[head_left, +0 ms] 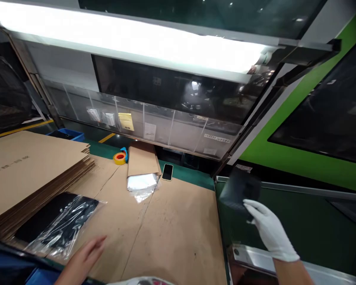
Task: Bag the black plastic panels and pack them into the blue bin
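Observation:
My right hand (267,225), in a white glove, pinches the lower edge of a dark, thin, smeared-looking sheet (241,188) above the green conveyor at the right. Bare and with nothing in it, my left hand (89,253) hovers over the cardboard-covered table (178,237) at the lower left, fingers extended. Just beyond it lies a black flat item in a clear plastic bag (68,221), beside a stack of cardboard sheets.
Cardboard stack (32,166) at the left; blue bin (74,134) behind. At the table's back are a tape roll (119,158), a cardboard box (142,158) with silvery bags (142,184), and a phone (167,172). Green conveyor (308,221) at right; lit shelf frame above.

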The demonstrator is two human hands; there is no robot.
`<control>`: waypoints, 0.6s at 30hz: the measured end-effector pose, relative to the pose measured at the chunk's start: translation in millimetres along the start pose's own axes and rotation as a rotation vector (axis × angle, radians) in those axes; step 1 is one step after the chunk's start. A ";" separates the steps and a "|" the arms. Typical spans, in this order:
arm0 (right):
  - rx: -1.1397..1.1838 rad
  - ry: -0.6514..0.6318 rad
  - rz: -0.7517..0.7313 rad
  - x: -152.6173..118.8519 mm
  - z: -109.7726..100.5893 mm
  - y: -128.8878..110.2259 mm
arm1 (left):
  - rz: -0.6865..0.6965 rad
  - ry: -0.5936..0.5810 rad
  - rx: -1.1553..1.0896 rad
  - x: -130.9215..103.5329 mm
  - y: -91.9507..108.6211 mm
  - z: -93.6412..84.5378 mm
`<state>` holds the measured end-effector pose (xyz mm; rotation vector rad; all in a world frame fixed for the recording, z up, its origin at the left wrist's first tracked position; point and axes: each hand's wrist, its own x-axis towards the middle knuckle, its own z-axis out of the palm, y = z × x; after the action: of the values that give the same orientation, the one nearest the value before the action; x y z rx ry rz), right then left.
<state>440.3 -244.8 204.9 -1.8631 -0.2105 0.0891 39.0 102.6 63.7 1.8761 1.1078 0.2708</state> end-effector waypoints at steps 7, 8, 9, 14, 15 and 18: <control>0.234 -0.494 -0.016 -108.4 90.2 -31.7 | 0.368 -0.260 -0.719 22.5 165.9 3.2; 0.304 -0.513 -0.002 -115.4 96.3 -35.1 | 0.358 -0.352 -0.839 21.4 173.0 2.9; 0.358 -0.542 0.014 -120.3 101.2 -38.1 | 0.333 -0.454 -0.944 18.4 174.3 1.9; 0.336 -0.673 0.120 -127.4 115.8 -46.2 | 0.219 -0.729 -1.215 -6.1 142.0 -13.9; 0.335 -0.638 0.134 -127.5 118.7 -46.9 | 0.221 -0.732 -1.229 -9.2 136.9 -18.2; 0.388 -0.448 0.151 -127.5 128.9 -48.3 | 0.240 -0.734 -1.211 -13.9 130.9 -28.0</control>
<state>288.8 -134.2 206.6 -1.4496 -0.3339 0.6126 91.3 84.7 186.3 0.8395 0.0839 0.2609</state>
